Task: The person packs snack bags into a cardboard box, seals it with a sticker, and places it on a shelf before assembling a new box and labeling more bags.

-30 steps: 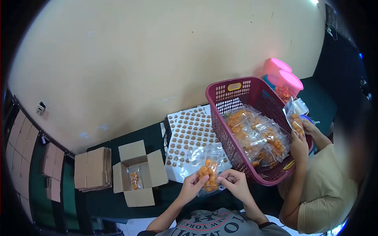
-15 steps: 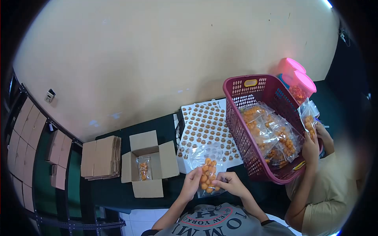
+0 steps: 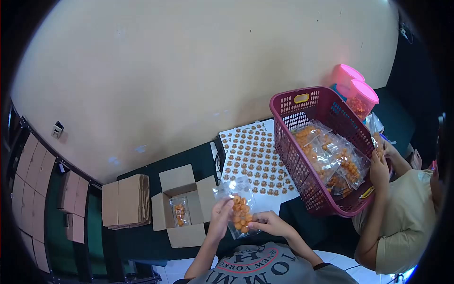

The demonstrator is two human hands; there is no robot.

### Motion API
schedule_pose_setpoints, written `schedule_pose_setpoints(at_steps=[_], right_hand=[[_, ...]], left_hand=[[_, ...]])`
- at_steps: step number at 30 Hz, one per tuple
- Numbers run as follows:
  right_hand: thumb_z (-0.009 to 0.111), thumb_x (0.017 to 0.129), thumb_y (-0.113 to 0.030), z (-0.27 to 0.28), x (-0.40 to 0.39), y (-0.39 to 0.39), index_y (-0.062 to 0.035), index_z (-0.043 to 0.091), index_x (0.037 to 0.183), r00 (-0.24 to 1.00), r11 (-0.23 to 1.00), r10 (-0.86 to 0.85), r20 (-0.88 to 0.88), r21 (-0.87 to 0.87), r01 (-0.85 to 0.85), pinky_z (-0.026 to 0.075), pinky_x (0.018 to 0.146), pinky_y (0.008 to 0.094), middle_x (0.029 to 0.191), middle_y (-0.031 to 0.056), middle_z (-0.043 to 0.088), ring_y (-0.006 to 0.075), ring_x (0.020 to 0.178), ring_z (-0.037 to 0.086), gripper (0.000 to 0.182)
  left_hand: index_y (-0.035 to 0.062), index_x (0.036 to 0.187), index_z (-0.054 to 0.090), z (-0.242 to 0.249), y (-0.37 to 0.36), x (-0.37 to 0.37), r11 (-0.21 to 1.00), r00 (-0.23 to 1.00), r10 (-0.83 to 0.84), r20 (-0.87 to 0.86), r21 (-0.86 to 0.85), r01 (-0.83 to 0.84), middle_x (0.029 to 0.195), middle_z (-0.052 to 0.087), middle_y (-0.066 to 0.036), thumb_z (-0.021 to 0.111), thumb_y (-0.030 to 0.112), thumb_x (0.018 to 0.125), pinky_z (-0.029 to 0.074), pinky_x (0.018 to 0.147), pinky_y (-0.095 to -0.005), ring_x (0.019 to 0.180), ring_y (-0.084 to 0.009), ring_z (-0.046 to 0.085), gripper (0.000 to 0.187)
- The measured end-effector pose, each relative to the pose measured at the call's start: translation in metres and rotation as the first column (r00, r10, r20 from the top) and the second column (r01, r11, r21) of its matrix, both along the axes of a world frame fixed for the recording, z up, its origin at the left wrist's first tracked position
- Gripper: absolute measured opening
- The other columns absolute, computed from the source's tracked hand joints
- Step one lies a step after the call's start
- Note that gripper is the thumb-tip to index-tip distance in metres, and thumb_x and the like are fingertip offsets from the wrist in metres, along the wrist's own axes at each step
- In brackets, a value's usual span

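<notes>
A clear bag of orange balls is held between my two hands, in front of my shirt. My left hand grips the bag's left edge, and my right hand pinches its lower right side. To the left, an open cardboard box has its flaps spread, with one small filled bag inside. Behind my hands lie white sheets of round stickers. On the right stands a maroon basket with several filled bags in it.
Flattened cardboard boxes are stacked left of the open box. A person at the right holds a bag near the basket. Pink-lidded tubs stand behind the basket. Shelving with boxes is at the far left.
The bag between my hands has shifted slightly left and tilted. The other person's bag has moved lower, beside the basket's edge. The whole view has shifted a little.
</notes>
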State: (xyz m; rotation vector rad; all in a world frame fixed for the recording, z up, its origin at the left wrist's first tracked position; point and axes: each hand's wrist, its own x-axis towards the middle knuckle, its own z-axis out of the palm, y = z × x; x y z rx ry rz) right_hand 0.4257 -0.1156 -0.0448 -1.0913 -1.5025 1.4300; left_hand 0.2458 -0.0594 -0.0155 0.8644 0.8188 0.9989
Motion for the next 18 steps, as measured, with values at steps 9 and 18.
schedule_pose_setpoints(at_steps=[9,18], right_hand=[[0.059,0.085,-0.036,-0.003,-0.042,0.009,0.0005,0.062,0.084,0.996,0.999,-0.042,0.077,0.036,0.039,0.034,0.048,0.0265,0.056,0.0026,0.050,0.0078,0.053,0.041,0.036],[0.053,0.090,-0.025,-0.017,-0.047,0.026,0.0010,0.063,0.089,0.987,0.982,0.156,-0.037,-0.103,-0.159,0.042,0.059,0.0221,0.068,0.0021,0.059,0.0073,0.064,0.053,0.028]], left_hand=[[0.0019,0.089,0.059,-0.012,0.018,-0.029,0.946,0.958,0.288,-0.010,0.155,-0.283,0.085,0.062,-0.006,0.058,0.011,0.086,0.045,0.073,-0.0223,0.077,-0.0099,0.058,0.010],[-0.0011,0.111,0.052,-0.024,0.002,-0.042,0.955,0.954,0.296,0.052,-0.026,-0.295,0.098,0.061,-0.007,0.059,0.017,0.086,0.047,0.081,-0.0270,0.086,-0.0148,0.059,0.031]])
